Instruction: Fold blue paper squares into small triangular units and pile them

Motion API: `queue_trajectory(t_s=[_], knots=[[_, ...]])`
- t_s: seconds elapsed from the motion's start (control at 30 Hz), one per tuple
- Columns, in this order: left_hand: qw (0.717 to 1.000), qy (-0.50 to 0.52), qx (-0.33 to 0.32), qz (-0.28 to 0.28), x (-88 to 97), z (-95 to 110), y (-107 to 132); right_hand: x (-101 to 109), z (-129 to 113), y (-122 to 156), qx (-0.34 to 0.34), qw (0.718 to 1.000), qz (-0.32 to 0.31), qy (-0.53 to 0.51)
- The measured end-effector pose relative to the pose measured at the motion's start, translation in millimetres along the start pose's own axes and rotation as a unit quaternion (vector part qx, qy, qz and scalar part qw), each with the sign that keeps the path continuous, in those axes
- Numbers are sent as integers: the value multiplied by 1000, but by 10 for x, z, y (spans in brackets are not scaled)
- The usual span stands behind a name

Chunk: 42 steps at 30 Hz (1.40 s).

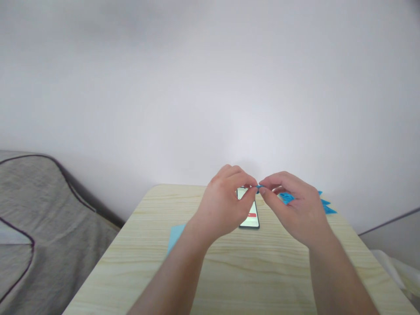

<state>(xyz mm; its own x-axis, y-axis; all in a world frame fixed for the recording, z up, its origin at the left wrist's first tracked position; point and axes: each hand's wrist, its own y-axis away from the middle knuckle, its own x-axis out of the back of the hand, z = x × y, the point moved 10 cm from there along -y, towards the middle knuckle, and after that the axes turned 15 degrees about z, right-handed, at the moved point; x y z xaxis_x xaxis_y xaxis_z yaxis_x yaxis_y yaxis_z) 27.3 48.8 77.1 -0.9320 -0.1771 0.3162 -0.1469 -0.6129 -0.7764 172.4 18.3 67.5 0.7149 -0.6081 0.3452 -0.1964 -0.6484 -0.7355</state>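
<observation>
My left hand and my right hand are raised above a light wooden table, fingertips meeting in a pinch on a small blue paper piece. More blue paper shows inside my right palm. Under the hands a phone lies flat on the table with its screen lit. Several folded blue paper pieces lie behind my right hand at the table's far right.
A light blue paper sheet lies on the table left of my left forearm. A grey cushioned seat stands at the left. A white wall rises just behind the table.
</observation>
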Motion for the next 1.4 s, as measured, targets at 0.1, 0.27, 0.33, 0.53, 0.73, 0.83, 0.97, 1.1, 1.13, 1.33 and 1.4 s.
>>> queue_trajectory(t_s=[0.1, 0.27, 0.33, 0.53, 0.73, 0.83, 0.97, 1.1, 1.13, 1.33, 1.4], knots=[[1000, 9, 17, -7, -13, -20, 7, 8, -36, 4, 10, 1000, 5, 4], [996, 46, 67, -22, -60, -82, 21, 31, 20, 18, -38, 999, 26, -6], [994, 69, 86, -15, -68, -102, 23, 43, 65, 24, -71, 997, 36, -20], [983, 112, 141, 27, -60, -189, 29, 34, 191, 35, -176, 975, 47, -126], [963, 183, 186, 67, -33, -261, 42, 15, 284, 43, -237, 939, 79, -234], [950, 229, 194, 84, -22, -286, 46, 0, 312, 66, -255, 926, 92, -261], [936, 284, 182, 97, -13, -281, 27, -59, 348, 99, -282, 907, 80, -302], [930, 317, 165, 85, -34, -259, 11, -96, 360, 97, -291, 904, 50, -311], [930, 322, 160, 79, -40, -252, 10, -114, 364, 98, -294, 904, 37, -308], [929, 347, 123, 46, -70, -189, 20, -228, 445, 152, -326, 891, -26, -314], [928, 352, 116, 43, -73, -179, 21, -249, 475, 167, -334, 886, -30, -320]])
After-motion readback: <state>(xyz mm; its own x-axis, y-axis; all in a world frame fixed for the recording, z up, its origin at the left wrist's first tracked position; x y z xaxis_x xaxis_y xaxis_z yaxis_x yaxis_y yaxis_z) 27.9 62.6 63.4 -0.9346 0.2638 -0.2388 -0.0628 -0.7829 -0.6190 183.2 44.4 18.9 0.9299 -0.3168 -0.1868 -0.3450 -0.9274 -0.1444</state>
